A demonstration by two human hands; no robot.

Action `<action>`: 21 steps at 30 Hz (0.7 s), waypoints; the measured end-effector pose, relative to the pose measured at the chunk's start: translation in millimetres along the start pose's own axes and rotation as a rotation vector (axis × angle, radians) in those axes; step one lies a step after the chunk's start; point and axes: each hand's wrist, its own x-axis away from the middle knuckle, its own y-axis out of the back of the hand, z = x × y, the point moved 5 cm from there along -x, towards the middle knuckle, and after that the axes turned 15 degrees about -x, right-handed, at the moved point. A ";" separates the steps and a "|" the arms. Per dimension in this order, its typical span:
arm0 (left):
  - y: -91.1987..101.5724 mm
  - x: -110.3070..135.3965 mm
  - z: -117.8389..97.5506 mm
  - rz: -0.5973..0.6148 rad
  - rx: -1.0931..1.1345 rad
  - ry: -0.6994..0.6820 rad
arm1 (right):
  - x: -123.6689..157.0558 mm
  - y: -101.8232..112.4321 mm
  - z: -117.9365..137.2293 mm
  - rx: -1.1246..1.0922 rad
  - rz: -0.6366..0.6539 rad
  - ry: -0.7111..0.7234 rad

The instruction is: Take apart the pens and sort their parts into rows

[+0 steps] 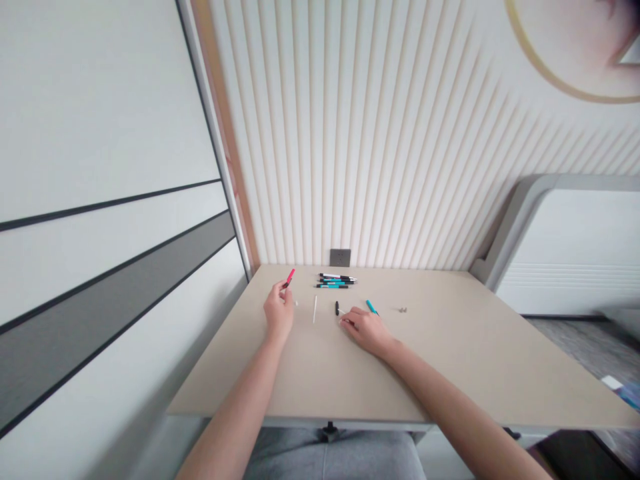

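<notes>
Left hand holds red pen — well inside table edges.

Both forearms are bare from the wrists back to the near edge of the view, left and right alike. The left hand and the right hand are bare as well. Low in the near middle, between the two arms, the lap shows in plain mid-grey trousers of soft, matte cloth with faint folds.
</notes>
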 end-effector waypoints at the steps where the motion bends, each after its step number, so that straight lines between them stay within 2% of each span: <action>1: -0.2 -0.2 0.7 -0.001 0.000 0.002 | -6.7 -1.7 4.7 0.008 0.001 -0.008; 8: 0.8 0.4 -0.7 -0.010 0.005 -0.015 | -76.0 -28.8 35.8 0.084 0.085 -0.123; 11: 2.6 0.6 -1.0 -0.031 0.007 -0.029 | -96.6 -43.7 43.0 0.094 0.100 -0.142; 16: 1.8 0.8 0.4 -0.042 -0.002 -0.022 | -107.8 -61.1 46.4 0.103 0.106 -0.151; 21: -1.5 1.4 2.3 -0.046 0.002 -0.033 | -108.8 -64.3 46.6 0.101 0.102 -0.175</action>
